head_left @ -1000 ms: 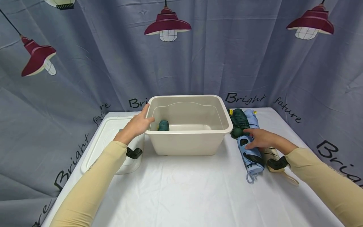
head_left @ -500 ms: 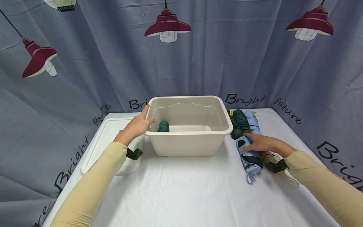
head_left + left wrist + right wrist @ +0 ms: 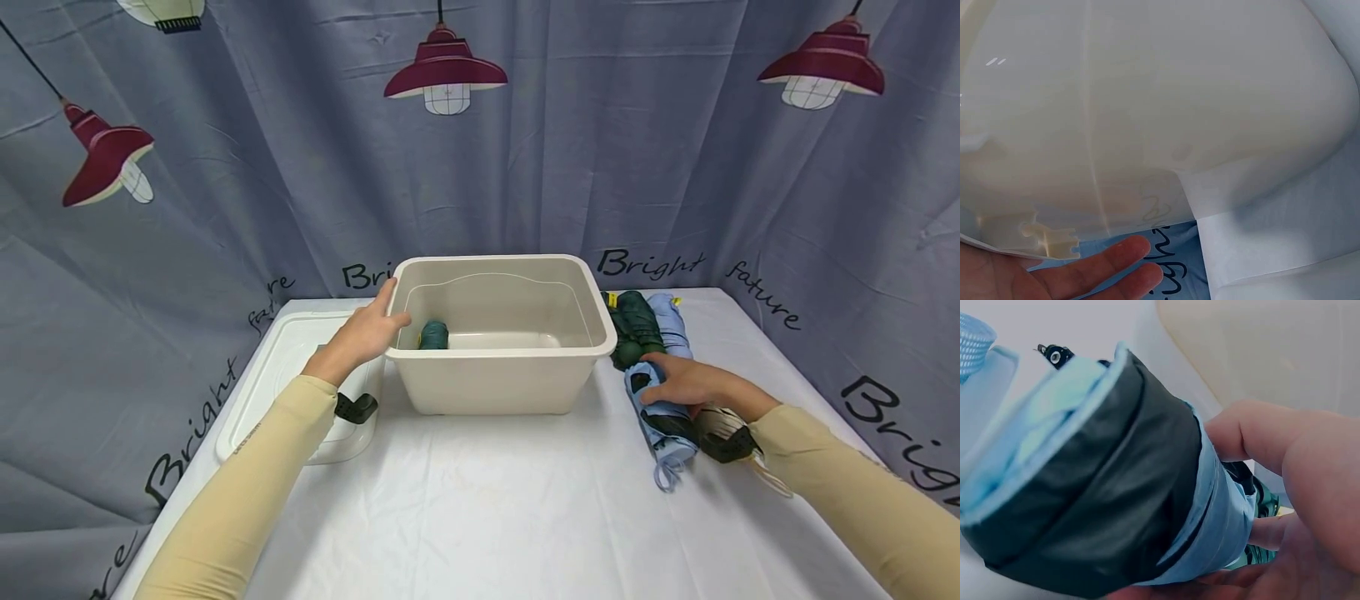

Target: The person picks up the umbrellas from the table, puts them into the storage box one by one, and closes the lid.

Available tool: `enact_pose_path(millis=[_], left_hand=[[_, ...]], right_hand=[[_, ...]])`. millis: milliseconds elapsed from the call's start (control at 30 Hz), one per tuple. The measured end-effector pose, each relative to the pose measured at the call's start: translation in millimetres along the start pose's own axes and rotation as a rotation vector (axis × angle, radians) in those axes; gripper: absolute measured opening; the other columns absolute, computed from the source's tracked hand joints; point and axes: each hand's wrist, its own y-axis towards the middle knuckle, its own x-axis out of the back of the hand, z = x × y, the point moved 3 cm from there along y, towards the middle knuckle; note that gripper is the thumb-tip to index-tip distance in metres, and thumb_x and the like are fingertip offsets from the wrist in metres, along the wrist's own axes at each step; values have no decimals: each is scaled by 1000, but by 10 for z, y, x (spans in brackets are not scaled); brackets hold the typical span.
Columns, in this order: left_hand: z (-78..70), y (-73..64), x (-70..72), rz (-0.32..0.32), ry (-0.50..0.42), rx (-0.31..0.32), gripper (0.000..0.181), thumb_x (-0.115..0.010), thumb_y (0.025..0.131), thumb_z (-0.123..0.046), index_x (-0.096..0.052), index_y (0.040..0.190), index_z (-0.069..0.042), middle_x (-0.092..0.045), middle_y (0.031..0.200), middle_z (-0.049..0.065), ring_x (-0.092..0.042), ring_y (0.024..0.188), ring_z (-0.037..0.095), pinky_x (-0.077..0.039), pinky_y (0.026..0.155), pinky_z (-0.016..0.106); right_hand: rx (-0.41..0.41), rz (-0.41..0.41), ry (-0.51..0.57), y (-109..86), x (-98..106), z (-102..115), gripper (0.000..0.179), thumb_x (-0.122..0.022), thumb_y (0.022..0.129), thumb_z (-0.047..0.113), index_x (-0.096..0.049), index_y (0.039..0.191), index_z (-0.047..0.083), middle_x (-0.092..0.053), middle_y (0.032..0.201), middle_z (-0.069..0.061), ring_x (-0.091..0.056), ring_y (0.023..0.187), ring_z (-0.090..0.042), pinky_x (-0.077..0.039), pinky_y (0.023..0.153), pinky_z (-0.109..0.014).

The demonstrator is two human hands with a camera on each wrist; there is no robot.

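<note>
My left hand (image 3: pixel 358 340) holds the left rim of a cream plastic bin (image 3: pixel 491 383), thumb over the edge. Two of its fingers (image 3: pixel 1107 269) stretch out straight beside the bin's wall in the left wrist view. On the right, my right hand (image 3: pixel 697 385) grips a folded light blue umbrella (image 3: pixel 672 454), thumb on one side and fingers on the other. Its black inner cloth (image 3: pixel 1104 487) fills much of the right wrist view. Inside the bin, at the left, lies a dark teal rolled bundle (image 3: pixel 433 336), partly hidden by the front wall.
Dark green folded bundles (image 3: pixel 636 321) and another light blue one (image 3: pixel 667 317) lie right of the bin. A beige bundle with a cord loop (image 3: pixel 772 481) is partly hidden under my right wrist. A white lid (image 3: pixel 292 350) lies at the left on the white-covered table (image 3: pixel 480 508).
My right hand has shifted slightly left and its thumb has come round the light blue umbrella, which has moved a little. My left hand keeps its place on the rim.
</note>
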Motion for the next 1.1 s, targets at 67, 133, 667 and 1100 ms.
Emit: enact_pose_path(millis=[67,133,667,1100], left_hand=[[-1,-2,-1,-5,5,2,80,-41,98,-45,6,163,-33,-25,165,20,-32,148,41,-28,116,62],[3,3,-5,-7,9,2,80,-41,98,-45,5,163,-32,-25,164,20,-33,147,41,-29,115,62],[11,12,-4,-14,12,-6,81,-41,98,-45,5,163,-31,-26,164,20,-36,146,43,-30,115,62],[14,14,1,-11,13,-6,80,-41,98,-44,5,163,-31,-28,163,20,-36,146,42,-30,115,61]], right_hand=[[3,-8,-7,3,-8,-3,93,-72,89,35,-18,155,-2,-30,145,-40,-57,104,-38,-59,60,-39],[2,-15,-16,2,-11,3,91,-71,89,35,-20,155,-1,-32,145,-39,-57,104,-38,-58,60,-39],[92,-70,-101,-69,139,192,90,-72,89,38,-27,153,-4,-37,148,-37,-47,123,-43,-44,99,-63],[141,-122,-68,-159,360,420,96,-71,90,42,-20,158,-4,-28,155,-38,-48,124,-46,-52,88,-53]])
